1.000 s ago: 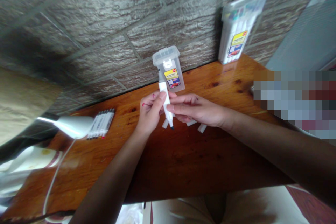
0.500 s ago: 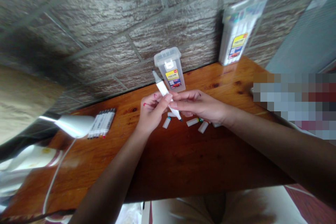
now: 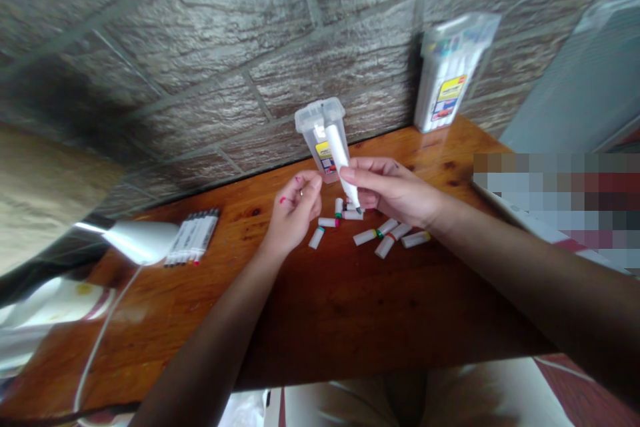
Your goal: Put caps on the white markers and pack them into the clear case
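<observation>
A white double-ended marker (image 3: pixel 339 151) stands nearly upright between the thumb and fingers of my right hand (image 3: pixel 387 190). Its dark lower tip is bare and points down. To its left, my left hand (image 3: pixel 297 210) is apart from the marker, thumb and fingertips pressed together. Nothing shows between them, and its palm is hidden. Pink ink marks dot its knuckles. Below both hands, several white caps with coloured rims lie on the table, among them a teal-rimmed cap (image 3: pixel 317 237) and a yellow-rimmed cap (image 3: pixel 416 239). A clear plastic marker case (image 3: pixel 311 141) stands behind, partly covered by the marker.
A second case (image 3: pixel 453 90) packed with white markers stands at the back right against the stone wall (image 3: pixel 200 67). Left on the wooden table (image 3: pixel 250 300), several white markers (image 3: pixel 193 237) lie in a row beside a white lamp head (image 3: pixel 143 240) and its cord (image 3: pixel 107 333).
My left hand has let go of the marker and drawn slightly left. The marker, in my right hand alone, has turned more upright and moved right, uncovering more caps.
</observation>
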Demonstrator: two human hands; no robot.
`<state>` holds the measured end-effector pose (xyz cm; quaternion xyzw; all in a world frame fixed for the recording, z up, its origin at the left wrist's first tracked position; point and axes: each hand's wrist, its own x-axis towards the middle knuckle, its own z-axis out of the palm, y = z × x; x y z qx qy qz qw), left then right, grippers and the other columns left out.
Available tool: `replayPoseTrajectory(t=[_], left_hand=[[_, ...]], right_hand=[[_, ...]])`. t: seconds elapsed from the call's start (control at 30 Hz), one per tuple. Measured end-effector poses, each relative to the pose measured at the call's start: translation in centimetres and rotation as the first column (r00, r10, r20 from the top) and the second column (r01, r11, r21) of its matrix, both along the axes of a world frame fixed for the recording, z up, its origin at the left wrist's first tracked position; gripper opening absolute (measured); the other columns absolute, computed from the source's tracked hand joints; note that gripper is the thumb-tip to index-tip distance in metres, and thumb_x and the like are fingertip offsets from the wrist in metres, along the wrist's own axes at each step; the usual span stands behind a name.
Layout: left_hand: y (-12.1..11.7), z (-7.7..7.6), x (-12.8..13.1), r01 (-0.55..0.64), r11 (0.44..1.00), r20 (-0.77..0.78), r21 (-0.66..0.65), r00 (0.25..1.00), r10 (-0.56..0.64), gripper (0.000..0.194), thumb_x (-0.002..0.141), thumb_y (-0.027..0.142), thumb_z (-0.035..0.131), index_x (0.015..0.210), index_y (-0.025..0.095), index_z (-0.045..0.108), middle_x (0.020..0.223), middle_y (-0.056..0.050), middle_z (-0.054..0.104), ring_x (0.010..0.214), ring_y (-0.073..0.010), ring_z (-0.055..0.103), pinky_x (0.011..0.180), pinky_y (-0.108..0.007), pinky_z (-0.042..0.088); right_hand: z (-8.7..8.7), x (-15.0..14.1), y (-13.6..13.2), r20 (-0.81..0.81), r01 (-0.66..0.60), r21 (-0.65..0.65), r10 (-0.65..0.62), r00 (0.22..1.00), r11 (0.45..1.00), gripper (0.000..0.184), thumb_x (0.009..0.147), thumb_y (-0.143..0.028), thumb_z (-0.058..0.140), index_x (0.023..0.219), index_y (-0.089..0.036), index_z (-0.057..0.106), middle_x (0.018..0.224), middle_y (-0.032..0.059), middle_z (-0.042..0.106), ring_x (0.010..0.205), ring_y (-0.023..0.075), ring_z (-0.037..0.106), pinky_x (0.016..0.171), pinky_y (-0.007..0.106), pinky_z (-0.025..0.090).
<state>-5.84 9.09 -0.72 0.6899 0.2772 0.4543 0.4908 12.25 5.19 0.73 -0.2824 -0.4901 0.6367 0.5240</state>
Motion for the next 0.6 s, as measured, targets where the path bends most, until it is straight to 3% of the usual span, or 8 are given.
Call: replayPoseTrajectory(t=[0.07,0.13,0.2,0.27,0.37,0.47,0.6], left_hand=[[0.2,0.2,-0.5,-0.004,0.995,-0.164,0.096,0.986,0.02,0.033,0.088,0.049,0.064,0.078,0.018,0.063,0.053,0.005,0.047,0.047,-0.0077,0.041,0.047,-0.021,0.032],[0.5,0.5,-1.4,0.078,0.984,-0.384,0.163,0.923,-0.009,0.035,0.087,0.046,0.066,0.068,0.017,0.063,0.06,0.001,0.057,0.055,-0.0096,0.049,0.053,-0.022,0.037],[1.0,0.9,-2.6,0.19,0.975,-0.577,0.113,0.812,-0.092,0.034,0.087,0.044,0.066,0.068,0.016,0.065,0.061,0.0,0.061,0.055,-0.0103,0.051,0.053,-0.022,0.037],[1.5,1.3,-3.8,0.223,0.975,-0.685,0.013,0.712,-0.154,0.035,0.084,0.046,0.067,0.067,0.016,0.066,0.059,0.0,0.06,0.053,-0.01,0.049,0.05,-0.022,0.035],[1.9,1.6,-4.8,0.23,0.96,-0.761,-0.162,0.59,-0.27,0.036,0.08,0.049,0.069,0.068,0.015,0.068,0.058,0.0,0.06,0.05,-0.0099,0.048,0.046,-0.021,0.033],[1.7,1.7,-4.8,0.218,0.945,-0.8,-0.243,0.507,-0.322,0.032,0.075,0.045,0.072,0.067,0.015,0.068,0.057,0.001,0.06,0.05,-0.0097,0.048,0.046,-0.021,0.032],[1.5,1.8,-4.6,0.211,0.94,-0.797,-0.268,0.5,-0.339,0.021,0.073,0.034,0.071,0.065,0.015,0.066,0.055,0.003,0.057,0.05,-0.0092,0.047,0.048,-0.021,0.032]], right_hand=[[0.2,0.3,0.2,-0.026,0.041,-0.017,-0.042,0.999,0.999,0.034,0.077,-0.047,0.077,0.077,-0.017,0.061,0.056,-0.0083,0.041,0.047,0.0047,0.028,0.043,0.022,0.02],[0.2,0.4,0.3,-0.031,0.066,-0.032,-0.067,0.997,0.997,0.036,0.076,-0.048,0.077,0.073,-0.018,0.058,0.054,-0.009,0.039,0.045,0.0051,0.026,0.042,0.022,0.019],[0.2,0.4,0.3,-0.019,0.075,-0.049,-0.076,0.997,0.996,0.036,0.076,-0.047,0.077,0.073,-0.018,0.057,0.052,-0.0096,0.038,0.044,0.0054,0.025,0.041,0.022,0.019],[-0.1,0.3,0.4,0.0,0.074,-0.057,-0.074,0.997,0.996,0.034,0.076,-0.046,0.077,0.076,-0.018,0.057,0.052,-0.01,0.038,0.044,0.0054,0.025,0.042,0.023,0.018],[-0.5,0.2,0.5,0.034,0.079,-0.051,-0.077,0.996,0.996,0.033,0.076,-0.045,0.077,0.078,-0.018,0.059,0.052,-0.0099,0.039,0.045,0.0054,0.025,0.043,0.023,0.018],[-0.8,0.0,0.5,0.047,0.085,-0.046,-0.083,0.995,0.995,0.032,0.077,-0.045,0.075,0.076,-0.017,0.06,0.052,-0.0092,0.04,0.045,0.0057,0.026,0.044,0.023,0.02],[-0.8,-0.1,0.5,0.056,0.096,-0.057,-0.093,0.994,0.994,0.031,0.077,-0.043,0.074,0.07,-0.018,0.056,0.051,-0.0086,0.04,0.045,0.0061,0.027,0.045,0.024,0.02]])
